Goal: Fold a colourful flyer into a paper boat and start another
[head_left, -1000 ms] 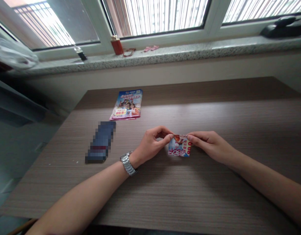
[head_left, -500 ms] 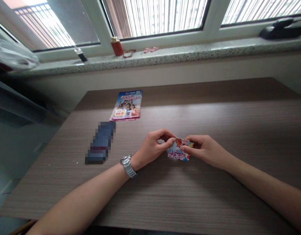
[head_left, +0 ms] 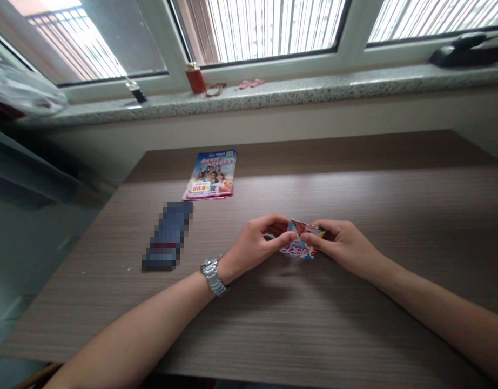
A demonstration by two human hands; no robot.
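Note:
A small folded flyer, printed in blue, red and white, is held just over the table between my two hands. My left hand, with a silver watch on its wrist, pinches the flyer's left side, thumb on the face towards me. From the right, my right hand grips it in the same way, its thumb tip close to the left one. The fingers behind the paper are partly hidden. Farther back on the left lies a stack of colourful flyers marked 89.9.
A dark oblong thing, blurred by pixels, lies left of my hands on the wooden table. On the stone windowsill stand a red container, a small black-and-clear object, pink pieces and a black device.
Both thumbs have moved closer together across the flyer. Its upper edge has come up a little, and less of its lower face shows. The stack and the dark thing lie as before.

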